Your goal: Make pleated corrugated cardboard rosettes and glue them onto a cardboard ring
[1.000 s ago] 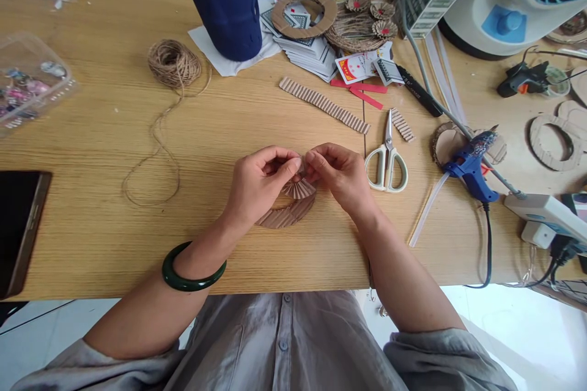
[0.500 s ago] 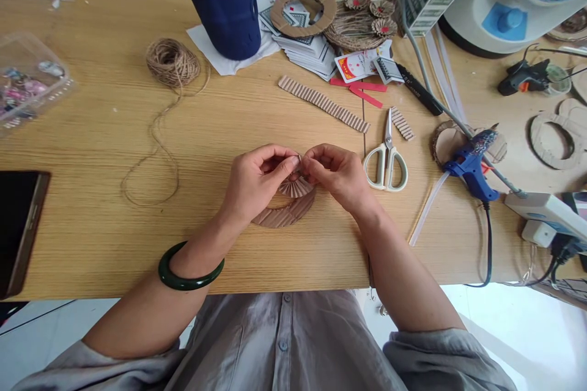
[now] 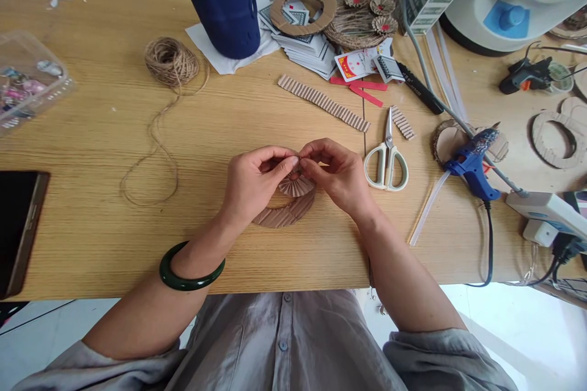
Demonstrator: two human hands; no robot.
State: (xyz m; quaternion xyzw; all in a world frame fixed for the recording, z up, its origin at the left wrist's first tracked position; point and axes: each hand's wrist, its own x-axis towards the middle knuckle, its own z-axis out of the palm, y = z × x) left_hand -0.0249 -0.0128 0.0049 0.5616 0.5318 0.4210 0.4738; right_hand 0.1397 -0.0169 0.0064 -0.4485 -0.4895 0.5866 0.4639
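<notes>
My left hand (image 3: 255, 181) and my right hand (image 3: 337, 174) meet fingertip to fingertip above the middle of the table. Thumb and index finger of each are pinched together on something small and brownish, mostly hidden by the fingers. Just below the fingertips is a pleated corrugated cardboard rosette (image 3: 297, 187), its upper part covered by my hands. It overlaps a corrugated cardboard ring (image 3: 285, 215), whose lower curve shows on the table. White-handled scissors (image 3: 387, 162) lie right of my right hand, and a long corrugated cardboard strip (image 3: 323, 102) lies beyond both hands.
A twine ball (image 3: 170, 62) with a loose tail lies at left, behind a phone (image 3: 21, 232). At right are a blue glue gun (image 3: 472, 162) with its cord and a power strip (image 3: 548, 211). A blue tumbler (image 3: 220, 6) and playing cards (image 3: 305, 52) stand at the back.
My right hand's fingers have shifted slightly left and up, closing over the small piece at the fingertips. My left hand, the rosette and the ring stay nearly in place.
</notes>
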